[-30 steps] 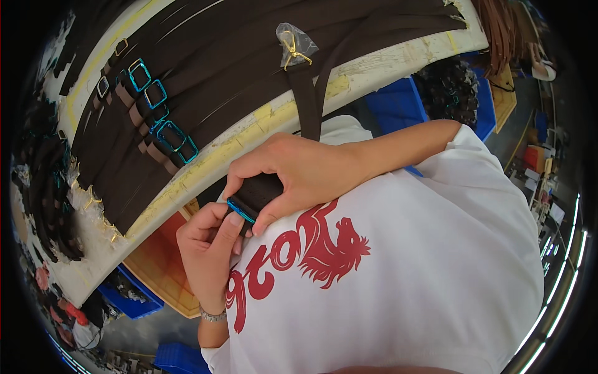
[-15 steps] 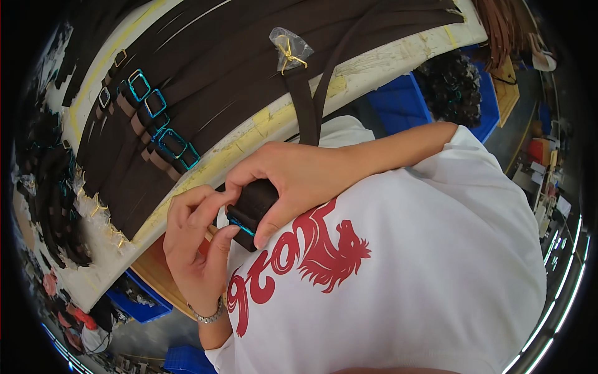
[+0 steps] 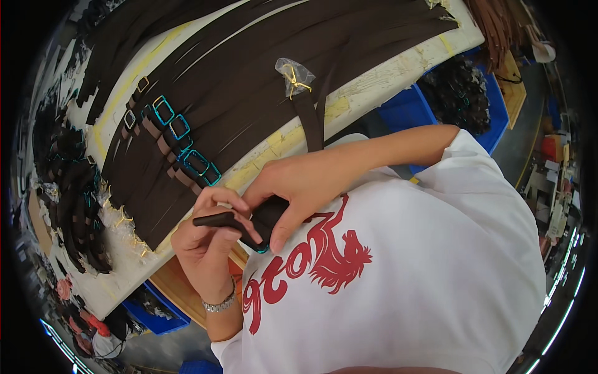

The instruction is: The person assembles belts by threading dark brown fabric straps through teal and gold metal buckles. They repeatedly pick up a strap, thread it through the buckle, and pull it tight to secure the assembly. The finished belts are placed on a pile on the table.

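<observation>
In front of my chest, a dark brown strap (image 3: 269, 215) passes through a blue-green metal buckle (image 3: 262, 250). My right hand (image 3: 305, 187) is closed round the folded strap, thumb on the near side and fingers behind. My left hand (image 3: 208, 240), wearing a metal watch band, pinches the strap's free end (image 3: 219, 219), which sticks out to the left past the thumb. Most of the buckle is hidden by the strap and fingers. Beyond my right hand, a strap runs up onto the table and carries a gold clasp (image 3: 297, 81) in clear plastic wrap; whether it joins the held strap is hidden.
Many brown straps (image 3: 249, 93) cover the pale table (image 3: 367, 87). On the left lie several straps with blue and gold buckles (image 3: 196, 162), beside wrapped gold clasps (image 3: 128, 224). Blue bins (image 3: 405, 115) with dark pieces stand below the table edge.
The strap's free end now protrudes leftward between my left thumb and fingers, having come up through the buckle. Both hands have shifted slightly right and down in the view.
</observation>
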Available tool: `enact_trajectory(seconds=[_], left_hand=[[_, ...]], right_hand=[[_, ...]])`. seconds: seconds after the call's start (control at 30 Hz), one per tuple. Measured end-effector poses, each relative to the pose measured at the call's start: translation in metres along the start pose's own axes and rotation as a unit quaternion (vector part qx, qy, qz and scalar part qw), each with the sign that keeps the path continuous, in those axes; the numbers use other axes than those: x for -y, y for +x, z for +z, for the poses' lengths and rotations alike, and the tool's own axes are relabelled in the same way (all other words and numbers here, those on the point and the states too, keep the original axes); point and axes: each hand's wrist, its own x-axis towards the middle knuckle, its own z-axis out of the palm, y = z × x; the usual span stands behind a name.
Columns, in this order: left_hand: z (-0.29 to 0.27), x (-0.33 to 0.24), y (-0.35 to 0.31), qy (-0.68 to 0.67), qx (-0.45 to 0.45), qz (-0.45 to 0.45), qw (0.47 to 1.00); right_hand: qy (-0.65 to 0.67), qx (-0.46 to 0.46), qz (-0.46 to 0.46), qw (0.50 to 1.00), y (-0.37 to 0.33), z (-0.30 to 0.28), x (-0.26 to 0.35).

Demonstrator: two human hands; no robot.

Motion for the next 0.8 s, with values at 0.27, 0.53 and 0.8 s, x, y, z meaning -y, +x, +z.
enact_trajectory(seconds=[0.27,0.53,0.8], left_hand=[[-0.011,-0.012,0.003,-0.089,-0.043,0.022,0.995],[0.000,0.008,0.025,-0.110,-0.108,-0.102,0.983],[0.025,0.013,0.036,-0.002,-0.180,-0.038,0.983]], right_hand=[[-0.260,0.024,-0.135,0.956,0.012,-0.077,0.018],[-0.540,-0.252,-0.356,0.720,0.045,-0.070,0.006],[0.138,-0.236,0.001,0.962,0.015,-0.035,-0.011]])
